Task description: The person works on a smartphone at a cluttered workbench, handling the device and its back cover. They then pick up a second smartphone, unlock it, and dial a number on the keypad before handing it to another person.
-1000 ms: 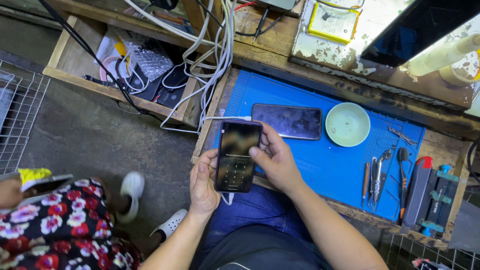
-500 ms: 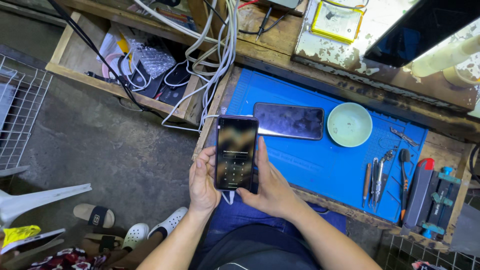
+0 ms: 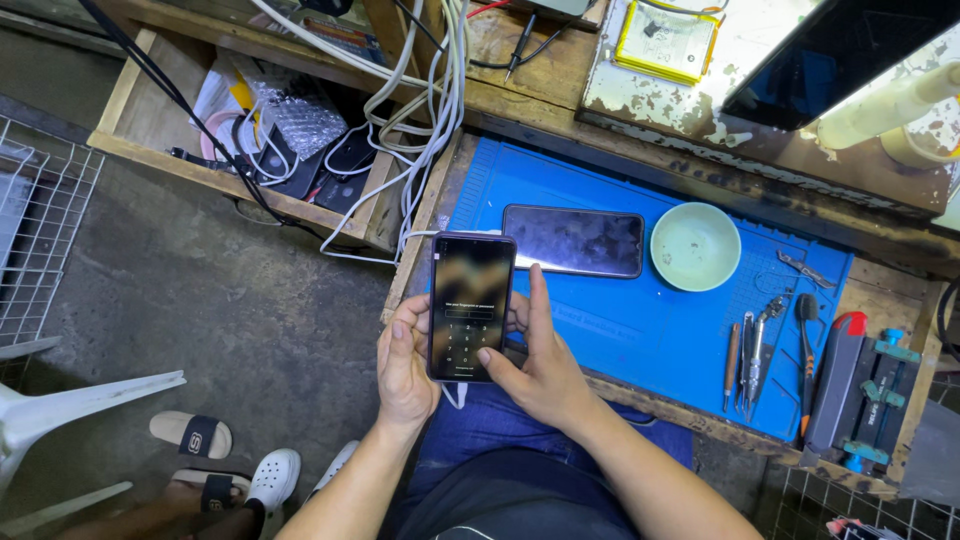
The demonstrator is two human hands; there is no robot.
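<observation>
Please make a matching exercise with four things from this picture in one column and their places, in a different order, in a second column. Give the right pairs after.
Things:
1. lit phone
2. dark phone
3. green bowl
4. white cable bundle

Places:
A. flat on the blue mat, screen off
B. held between the left hand and right hand
C. hanging down beside the mat's left edge
D. on the mat, right of the dark phone

Pairs: 1-B, 2-A, 3-D, 4-C

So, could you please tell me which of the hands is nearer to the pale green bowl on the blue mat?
Right. The right hand lies below-left of the green bowl; the left hand is farther left, beyond the held phone.
</observation>
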